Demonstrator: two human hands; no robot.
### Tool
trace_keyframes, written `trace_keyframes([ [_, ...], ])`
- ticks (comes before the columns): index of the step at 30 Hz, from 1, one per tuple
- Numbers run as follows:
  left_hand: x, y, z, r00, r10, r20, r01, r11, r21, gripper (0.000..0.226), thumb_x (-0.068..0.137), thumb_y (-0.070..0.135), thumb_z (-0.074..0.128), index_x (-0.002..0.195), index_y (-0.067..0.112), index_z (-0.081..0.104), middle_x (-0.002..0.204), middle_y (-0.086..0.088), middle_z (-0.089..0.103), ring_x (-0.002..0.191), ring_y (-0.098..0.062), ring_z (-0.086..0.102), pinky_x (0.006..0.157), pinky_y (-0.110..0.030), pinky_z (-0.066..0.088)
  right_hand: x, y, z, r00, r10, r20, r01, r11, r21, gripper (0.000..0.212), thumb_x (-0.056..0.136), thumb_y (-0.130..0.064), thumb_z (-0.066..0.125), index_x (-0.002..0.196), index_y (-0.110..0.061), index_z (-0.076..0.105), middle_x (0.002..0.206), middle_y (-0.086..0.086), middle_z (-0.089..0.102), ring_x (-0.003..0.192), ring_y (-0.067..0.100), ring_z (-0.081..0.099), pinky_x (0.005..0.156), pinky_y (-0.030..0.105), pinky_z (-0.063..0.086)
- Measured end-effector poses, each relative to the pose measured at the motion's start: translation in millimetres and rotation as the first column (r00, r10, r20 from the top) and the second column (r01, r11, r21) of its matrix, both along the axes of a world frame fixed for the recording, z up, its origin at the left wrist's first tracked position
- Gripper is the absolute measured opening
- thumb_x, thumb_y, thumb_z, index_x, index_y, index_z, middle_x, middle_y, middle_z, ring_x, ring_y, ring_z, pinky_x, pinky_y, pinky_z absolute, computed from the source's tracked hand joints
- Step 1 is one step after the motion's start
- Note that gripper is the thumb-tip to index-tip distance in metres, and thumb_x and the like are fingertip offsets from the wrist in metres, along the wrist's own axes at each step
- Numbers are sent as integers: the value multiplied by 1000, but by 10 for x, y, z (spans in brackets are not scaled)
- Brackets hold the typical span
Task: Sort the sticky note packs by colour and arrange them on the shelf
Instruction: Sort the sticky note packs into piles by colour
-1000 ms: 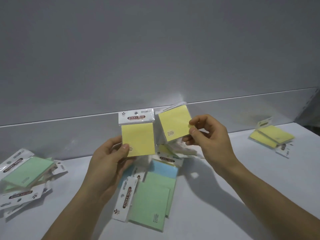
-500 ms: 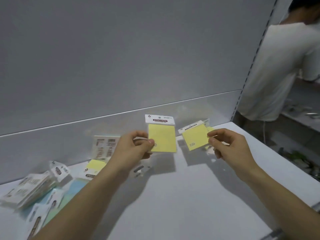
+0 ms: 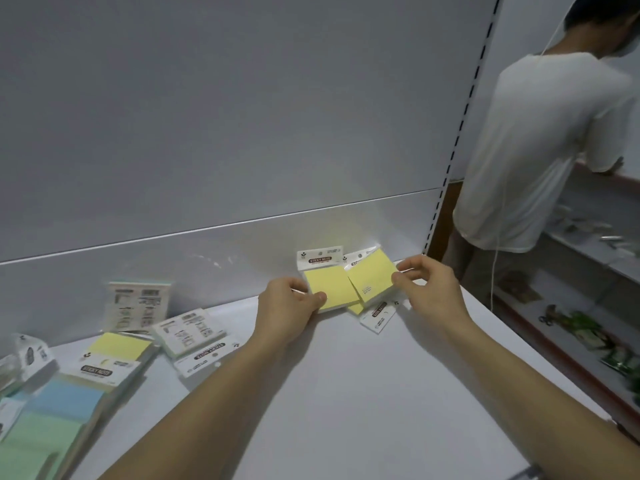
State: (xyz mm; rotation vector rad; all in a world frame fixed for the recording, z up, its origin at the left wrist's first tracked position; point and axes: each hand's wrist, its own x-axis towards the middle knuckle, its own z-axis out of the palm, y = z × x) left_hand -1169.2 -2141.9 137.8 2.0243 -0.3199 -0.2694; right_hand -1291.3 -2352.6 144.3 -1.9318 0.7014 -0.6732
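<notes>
The left hand (image 3: 289, 306) pinches a yellow pack (image 3: 330, 289) by its lower left corner, thumb on the front face, and holds it at the far right of the white shelf (image 3: 346, 393), close to the back panel (image 3: 242, 133). The right hand (image 3: 427, 289) grips a second yellow pack (image 3: 372, 277) by its right edge between thumb and fingers; this pack is tilted and overlaps the right side of the first. Under both lies a third pack (image 3: 377, 315) flat on the shelf, its white header card pointing near-right. At the near left sits a mixed heap (image 3: 69, 393): a yellow pack on top, blue and green ones nearer, and two packs showing printed backs, one leaning on the back panel. A person in a white shirt (image 3: 540, 143) stands at the far right, beside another shelf.
</notes>
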Motion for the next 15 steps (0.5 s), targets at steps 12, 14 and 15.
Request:
trace_keyframes([
  [12,-23,183,213,902,-243,357,2,829,559,41,91,52,58,105,16,69,97,-3,71,94,-28,64,76,-36,53,-117,186,-20,994,63,-84,-93,896,-433,16,92,-33,70,107,-32,68,111,-9,58,97,13,56,78,27,48],
  [14,-42,378,302,842,-335,422,48,826,561,34,94,44,56,115,20,69,103,6,73,100,-22,64,83,-37,53,-100,307,64,972,197,-125,-233,790,-567,19,92,-32,69,110,-28,70,109,-6,61,100,15,56,82,30,48],
  [15,-45,487,341,812,-365,456,53,823,565,33,95,41,56,119,21,68,108,8,72,103,-21,63,85,-36,52,-86,377,98,948,270,-169,-315,724,-613,22,92,-33,68,112,-26,69,109,-5,62,103,17,55,85,31,47],
])
